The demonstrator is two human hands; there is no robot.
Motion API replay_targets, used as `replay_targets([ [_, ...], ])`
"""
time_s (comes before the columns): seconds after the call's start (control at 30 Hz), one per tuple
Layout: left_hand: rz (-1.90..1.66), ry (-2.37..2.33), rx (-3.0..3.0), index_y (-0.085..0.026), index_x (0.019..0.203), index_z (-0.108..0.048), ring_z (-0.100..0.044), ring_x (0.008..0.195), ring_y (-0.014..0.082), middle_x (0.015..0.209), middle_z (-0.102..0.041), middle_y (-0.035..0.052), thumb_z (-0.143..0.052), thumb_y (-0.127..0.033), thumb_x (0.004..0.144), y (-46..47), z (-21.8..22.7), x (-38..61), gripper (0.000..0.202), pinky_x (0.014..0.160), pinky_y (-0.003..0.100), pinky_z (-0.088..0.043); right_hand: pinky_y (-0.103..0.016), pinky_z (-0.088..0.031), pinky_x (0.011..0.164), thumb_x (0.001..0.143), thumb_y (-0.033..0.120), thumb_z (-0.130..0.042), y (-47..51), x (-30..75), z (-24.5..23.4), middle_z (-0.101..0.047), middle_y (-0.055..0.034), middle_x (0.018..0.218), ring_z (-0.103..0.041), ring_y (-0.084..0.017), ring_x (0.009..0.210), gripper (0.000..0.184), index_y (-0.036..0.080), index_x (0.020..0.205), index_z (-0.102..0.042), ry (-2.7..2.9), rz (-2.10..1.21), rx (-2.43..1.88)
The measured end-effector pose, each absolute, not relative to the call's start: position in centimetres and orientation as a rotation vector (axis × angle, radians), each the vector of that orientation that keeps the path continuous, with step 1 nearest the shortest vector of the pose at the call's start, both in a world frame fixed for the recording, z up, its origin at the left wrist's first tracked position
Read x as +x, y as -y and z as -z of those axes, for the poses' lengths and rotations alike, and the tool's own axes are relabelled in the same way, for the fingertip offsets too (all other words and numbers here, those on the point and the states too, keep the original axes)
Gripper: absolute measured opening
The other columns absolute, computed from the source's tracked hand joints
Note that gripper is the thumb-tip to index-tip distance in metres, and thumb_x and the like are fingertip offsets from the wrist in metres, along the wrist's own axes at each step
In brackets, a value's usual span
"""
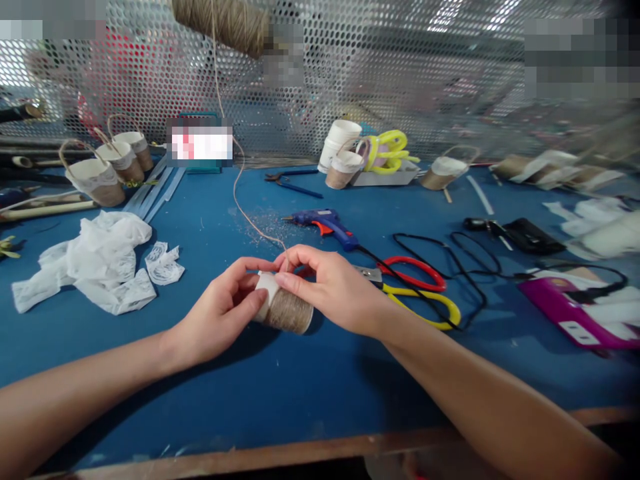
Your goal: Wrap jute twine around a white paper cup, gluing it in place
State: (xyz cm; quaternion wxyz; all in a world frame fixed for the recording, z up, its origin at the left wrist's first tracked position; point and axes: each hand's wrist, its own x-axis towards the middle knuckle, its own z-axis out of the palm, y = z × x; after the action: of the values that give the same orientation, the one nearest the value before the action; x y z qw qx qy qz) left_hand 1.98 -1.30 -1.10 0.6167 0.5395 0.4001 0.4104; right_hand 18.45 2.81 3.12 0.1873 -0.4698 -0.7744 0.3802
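A small paper cup (pixel 293 312), its lower part wrapped in brown twine and its rim part white, lies tilted on its side between my hands. My left hand (pixel 227 303) grips it by the white end, thumb on the near side. My right hand (pixel 333 287) pinches the twine (pixel 257 230) against the cup's far side; some fingertips are hidden behind it. That strand runs up to a large twine spool (pixel 220 23) hung on the mesh. Beyond my hands lies a blue hot glue gun (pixel 325 223), with red-and-yellow-handled scissors (pixel 420 293) right of my right hand.
Crumpled white lace (pixel 100 260) and several twine-handled cups (pixel 97 181) are at left, near clear glue sticks (pixel 165 190). Blue-handled pliers (pixel 295 183) lie at the back. A black cord (pixel 480 287) loops at right by a purple device (pixel 565 313). Perforated metal mesh (pixel 400 80) stands behind.
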Motion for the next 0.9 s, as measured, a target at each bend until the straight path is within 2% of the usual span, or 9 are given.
replay_targets([
  [0.3, -0.945, -0.932, 1.268, -0.016, 0.105, -0.045, -0.053, 0.064, 0.0116, 0.071, -0.056, -0.0009, -0.046, -0.016, 0.083, 1.25, 0.92, 2.06, 0.022, 0.058, 0.022, -0.04, -0.029, -0.042, 0.075, 0.08, 0.021, -0.053, -2.88, 18.5, -3.01, -0.061, -0.004, 0.087, -0.056, -0.015, 0.081, 0.005, 0.017, 0.078, -0.056, 2.226, -0.984, -1.325],
  [0.5, -0.927, -0.931, 1.302, -0.016, 0.107, -0.043, -0.052, 0.067, 0.0128, 0.068, -0.053, -0.0019, -0.045, -0.017, 0.084, 1.36, 1.05, 1.95, 0.023, 0.059, 0.023, -0.04, -0.028, -0.042, 0.071, 0.08, 0.022, -0.052, -3.0, 18.29, -2.99, -0.061, -0.0038, 0.085, -0.056, -0.015, 0.078, 0.008, 0.018, 0.073, -0.053, 2.24, -1.028, -1.345],
  [0.9, -0.937, -0.89, 1.261, -0.016, 0.107, -0.044, -0.053, 0.066, 0.0125, 0.07, -0.056, -0.0009, -0.048, -0.021, 0.083, 1.29, 0.9, 1.94, 0.024, 0.059, 0.023, -0.04, -0.026, -0.041, 0.066, 0.081, 0.024, -0.052, -3.26, 18.42, -2.67, -0.06, -0.0027, 0.079, -0.054, -0.014, 0.072, 0.009, 0.017, 0.074, -0.054, 2.24, -1.077, -1.318],
])
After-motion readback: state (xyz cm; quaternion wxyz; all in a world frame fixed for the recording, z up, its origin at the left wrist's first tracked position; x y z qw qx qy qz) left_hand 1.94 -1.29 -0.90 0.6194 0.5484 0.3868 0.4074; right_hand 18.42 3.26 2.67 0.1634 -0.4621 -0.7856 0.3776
